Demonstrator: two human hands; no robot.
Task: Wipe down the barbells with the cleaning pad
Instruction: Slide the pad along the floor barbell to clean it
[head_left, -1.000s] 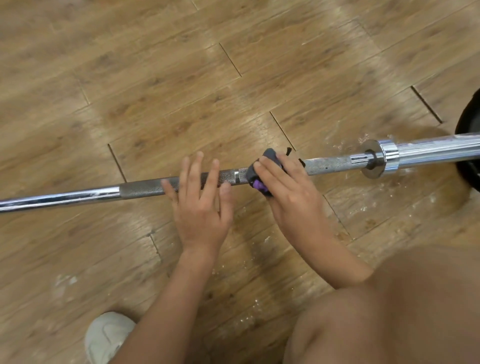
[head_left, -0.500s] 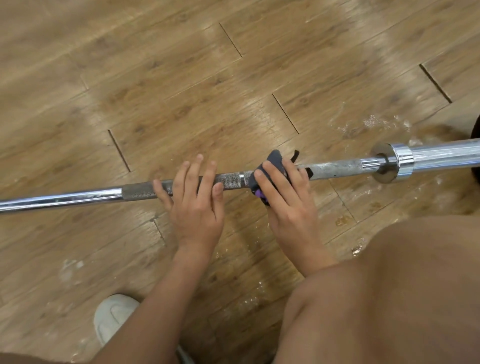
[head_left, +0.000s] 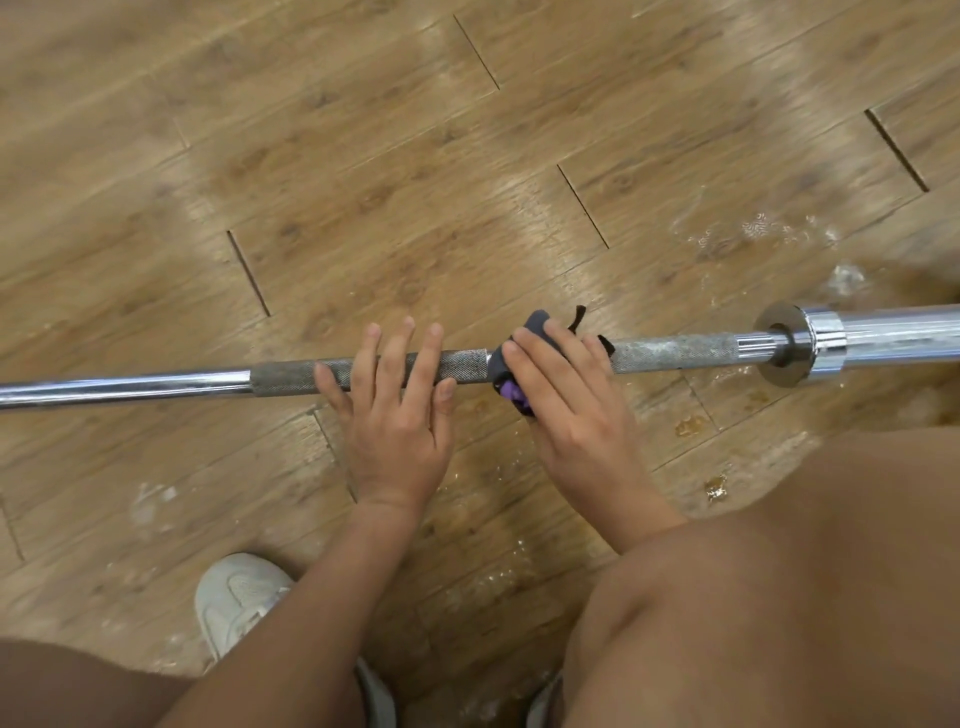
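A steel barbell (head_left: 675, 351) lies across the wooden floor from left to right, with a knurled grey grip section and a shiny collar (head_left: 792, 343) at the right. My left hand (head_left: 395, 410) rests flat on the knurled part, fingers spread over the bar. My right hand (head_left: 566, 405) presses a dark grey and purple cleaning pad (head_left: 506, 376) around the bar just right of the left hand. A black strap of the pad sticks out behind my fingers. The knurling right of the pad looks pale and blotchy.
Wet patches and white residue mark the wooden floor (head_left: 363, 182) around and under the bar. My bare knees fill the lower right and lower left corners. A white shoe (head_left: 234, 603) stands on the floor below my left forearm.
Both hands and the pad stay at nearly the same spot on the bar. The view has shifted, so the collar sits further right and my knees show larger.
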